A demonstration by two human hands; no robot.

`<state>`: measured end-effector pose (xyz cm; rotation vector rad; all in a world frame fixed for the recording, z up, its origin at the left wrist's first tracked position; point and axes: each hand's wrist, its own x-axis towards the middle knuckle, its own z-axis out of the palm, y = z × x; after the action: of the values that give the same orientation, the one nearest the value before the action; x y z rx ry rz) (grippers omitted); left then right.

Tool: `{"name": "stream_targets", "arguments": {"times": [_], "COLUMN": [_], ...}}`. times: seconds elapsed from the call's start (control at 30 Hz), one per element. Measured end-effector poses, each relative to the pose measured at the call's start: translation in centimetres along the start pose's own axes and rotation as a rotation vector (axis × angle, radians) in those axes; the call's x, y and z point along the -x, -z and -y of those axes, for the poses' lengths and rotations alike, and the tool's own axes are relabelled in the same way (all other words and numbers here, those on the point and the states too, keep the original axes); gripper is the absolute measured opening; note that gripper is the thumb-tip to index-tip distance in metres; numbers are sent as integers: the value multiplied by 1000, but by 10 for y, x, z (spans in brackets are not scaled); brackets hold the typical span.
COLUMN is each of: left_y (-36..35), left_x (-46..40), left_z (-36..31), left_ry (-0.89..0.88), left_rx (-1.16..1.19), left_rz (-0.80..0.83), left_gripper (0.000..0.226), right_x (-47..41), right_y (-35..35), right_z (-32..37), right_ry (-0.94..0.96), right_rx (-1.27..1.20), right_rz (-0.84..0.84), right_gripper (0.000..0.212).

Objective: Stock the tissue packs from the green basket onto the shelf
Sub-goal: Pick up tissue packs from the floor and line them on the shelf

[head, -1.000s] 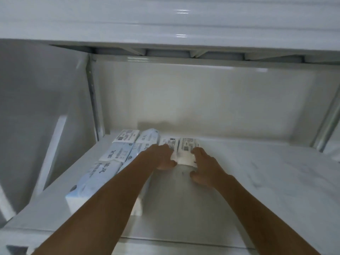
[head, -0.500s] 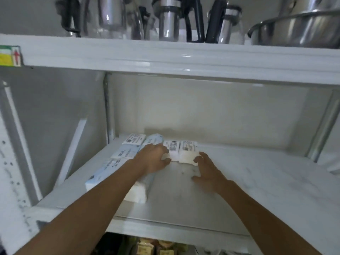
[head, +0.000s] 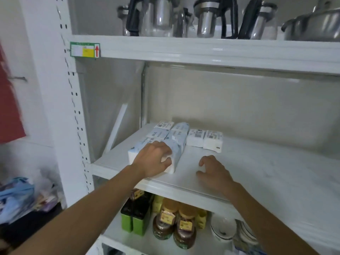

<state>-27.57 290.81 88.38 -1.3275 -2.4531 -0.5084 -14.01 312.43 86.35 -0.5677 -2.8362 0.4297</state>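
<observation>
The tissue packs (head: 165, 142) lie on the middle shelf (head: 257, 162), packed into its back left corner, which reads as deliberate: starting against the upright and the rear wall keeps the rows square and leaves the wide bare stretch to the right free for more. Two long blue-and-white packs run front to back, and two small white packs (head: 205, 138) sit just beside them at the rear, touching each other. The left hand (head: 153, 160) rests on the near end of the front long pack, fingers curled over its white end as if pressing it into line with its neighbours. The right hand (head: 214, 171) hovers low over the bare shelf, fingers loosely bent, holding nothing, well short of the small packs. The green basket is not in view, so how many packs remain cannot be told

Writing is sparse. The packs carry dark printed characters and barcode-like labels on their tops, too blurred to read. A green-edged price tag (head: 85, 50) on the upper shelf lip shows a yellow block and a red upward arrow, its text illegible. Below, the jars (head: 173, 225) bear yellow labels that cannot be read either
</observation>
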Motion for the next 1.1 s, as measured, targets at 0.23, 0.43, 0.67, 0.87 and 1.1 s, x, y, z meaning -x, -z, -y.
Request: {"name": "stream_targets", "arguments": {"times": [0.23, 0.43, 0.67, 0.87, 1.1], "left_y": [12, -6, -54, -139, -249], "left_x": [73, 139, 198, 273, 373], "left_z": [58, 110, 148, 167, 155], "left_ry": [71, 103, 181, 338, 535], "left_rx": [-28, 16, 23, 124, 202], "left_rz": [-66, 40, 353, 569, 895], "left_gripper": [23, 37, 55, 64, 72], "right_x": [32, 61, 100, 149, 217], "right_y": [-49, -114, -210, -298, -411], "right_z": [81, 139, 138, 105, 81], "right_ry": [70, 276, 407, 114, -135], "right_rx": [3, 207, 276, 307, 85], "right_rz": [-149, -428, -401, 85, 448], "right_gripper": [26, 28, 32, 47, 58]}}
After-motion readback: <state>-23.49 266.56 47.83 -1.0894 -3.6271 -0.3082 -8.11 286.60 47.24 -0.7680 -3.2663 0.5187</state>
